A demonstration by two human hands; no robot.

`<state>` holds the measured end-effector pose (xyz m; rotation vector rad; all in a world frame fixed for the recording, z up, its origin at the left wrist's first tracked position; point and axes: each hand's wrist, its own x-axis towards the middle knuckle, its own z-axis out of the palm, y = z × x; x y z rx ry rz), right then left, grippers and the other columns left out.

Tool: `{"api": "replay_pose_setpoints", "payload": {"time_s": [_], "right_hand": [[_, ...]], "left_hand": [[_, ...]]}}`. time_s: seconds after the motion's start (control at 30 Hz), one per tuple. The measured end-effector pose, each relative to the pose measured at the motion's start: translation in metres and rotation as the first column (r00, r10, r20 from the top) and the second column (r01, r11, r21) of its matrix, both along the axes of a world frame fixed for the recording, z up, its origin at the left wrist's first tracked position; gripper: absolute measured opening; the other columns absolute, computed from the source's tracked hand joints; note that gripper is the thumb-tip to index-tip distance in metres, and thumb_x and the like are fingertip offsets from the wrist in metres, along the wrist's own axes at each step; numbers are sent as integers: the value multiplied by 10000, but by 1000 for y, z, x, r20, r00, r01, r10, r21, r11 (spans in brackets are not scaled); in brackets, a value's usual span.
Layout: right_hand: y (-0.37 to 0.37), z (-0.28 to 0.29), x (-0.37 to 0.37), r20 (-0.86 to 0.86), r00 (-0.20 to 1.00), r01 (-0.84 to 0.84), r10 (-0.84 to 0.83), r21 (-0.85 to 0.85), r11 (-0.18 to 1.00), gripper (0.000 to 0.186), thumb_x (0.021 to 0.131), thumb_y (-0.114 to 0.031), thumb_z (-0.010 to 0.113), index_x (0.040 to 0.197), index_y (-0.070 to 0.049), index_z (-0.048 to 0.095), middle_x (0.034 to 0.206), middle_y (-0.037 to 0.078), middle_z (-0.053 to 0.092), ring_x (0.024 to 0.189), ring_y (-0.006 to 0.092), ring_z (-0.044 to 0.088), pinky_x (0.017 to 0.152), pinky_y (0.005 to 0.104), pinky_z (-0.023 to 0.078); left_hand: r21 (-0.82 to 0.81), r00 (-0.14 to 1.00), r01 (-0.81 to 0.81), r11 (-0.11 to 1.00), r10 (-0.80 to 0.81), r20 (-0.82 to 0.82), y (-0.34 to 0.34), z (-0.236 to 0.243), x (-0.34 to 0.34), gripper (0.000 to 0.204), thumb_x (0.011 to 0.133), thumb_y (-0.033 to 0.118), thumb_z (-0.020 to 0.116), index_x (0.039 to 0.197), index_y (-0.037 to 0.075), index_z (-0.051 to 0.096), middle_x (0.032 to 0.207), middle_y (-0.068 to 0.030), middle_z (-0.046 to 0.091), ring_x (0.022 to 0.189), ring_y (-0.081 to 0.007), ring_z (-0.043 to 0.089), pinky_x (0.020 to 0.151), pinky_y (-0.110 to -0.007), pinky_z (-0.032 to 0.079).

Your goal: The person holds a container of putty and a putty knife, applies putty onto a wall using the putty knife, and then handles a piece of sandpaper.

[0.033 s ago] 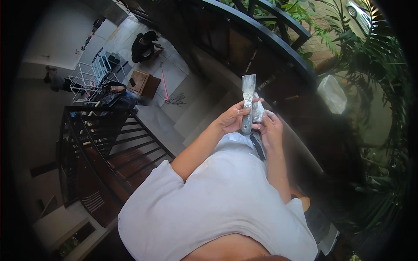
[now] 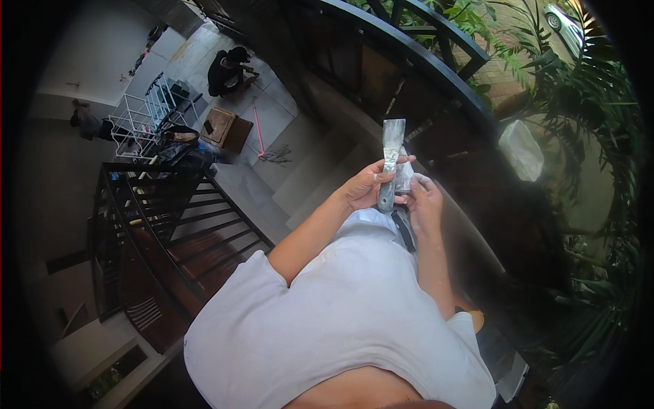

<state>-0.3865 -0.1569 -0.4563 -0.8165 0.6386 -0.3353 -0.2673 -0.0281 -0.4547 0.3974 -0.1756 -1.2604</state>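
"Grip status?"

"I observe the left hand [image 2: 362, 188] pinching the putty knife [image 2: 390, 158], blade outward; the right hand [image 2: 427, 208] pinches a whitish flat piece [image 2: 405, 178] just beside it."

"Hazard?"

"I judge a slackened pinch could drop either onto the steps [image 2: 319, 169] beyond."

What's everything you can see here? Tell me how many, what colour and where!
putty knife: one, grey, white-smeared, centre
flat piece: one, whitish-grey, behind the knife
mop: one, pink handle, floor beyond
wooden box: one, brown, left of mop
wire rack: one, white, upper left
people: two, dark clothes, upper left
railings: at least two, black, left and upper right
car: one, pale, top right
plants: several, green, right
shirt: one, white, bottom
left grip: one, white-smudged, around the knife
right grip: one, white-smudged, at the flat piece
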Motion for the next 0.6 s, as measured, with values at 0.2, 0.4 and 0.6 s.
{"api": "replay_pose_setpoints", "payload": {"time_s": [0.2,0.4,0.6], "right_hand": [[11,-10,10,-87,996,-59,38,-253,966,192,927,-100,662,1014,18,538,884,117,678,723,128,672,615,226,557],[15,-11,25,-62,975,-223,215,-164,961,227,956,-223,636,954,-22,532,858,120,683,703,147,687,560,237,565],[47,7,38,-226,738,-670,636,-129,731,520,1008,-493,443,992,9,580,850,140,678,702,190,694,534,274,565]], "left_hand": [[63,990,-119,991,113,85,2,-3,-2,479,911,148,663,1352,61,496,1491,-92,404,1361,-285,428,1098,-461,434],[89,979,-135,987,120,162,18,-3,13,520,905,143,674,1367,10,477,1461,-125,435,1323,-294,473,1068,-470,464],[266,770,-637,724,582,261,55,-16,20,402,921,86,649,1294,-10,536,1336,-131,537,1250,-272,537,926,-391,574]]}}
